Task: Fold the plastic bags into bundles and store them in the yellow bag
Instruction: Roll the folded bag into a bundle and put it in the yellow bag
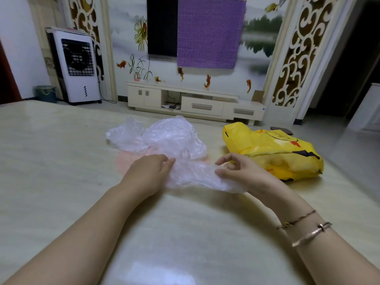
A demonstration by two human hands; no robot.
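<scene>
A crumpled clear plastic bag [193, 173] lies stretched across the table between my hands. My left hand [150, 171] presses on its left end with the fingers flat. My right hand [236, 169] pinches its right end between thumb and fingers. Behind it sits a loose heap of more clear plastic bags [164, 136], with a pale pink bag [123, 161] partly under them. The yellow bag [273, 153] with a cartoon print lies on its side to the right, its mouth toward my right hand; something pale shows inside.
The glossy beige table [61, 161] stretches left and toward me. Beyond its far edge stand a white TV cabinet [195, 99], a white air cooler [76, 66] and a small bin [45, 93]. A dark flat object [281, 130] lies behind the yellow bag.
</scene>
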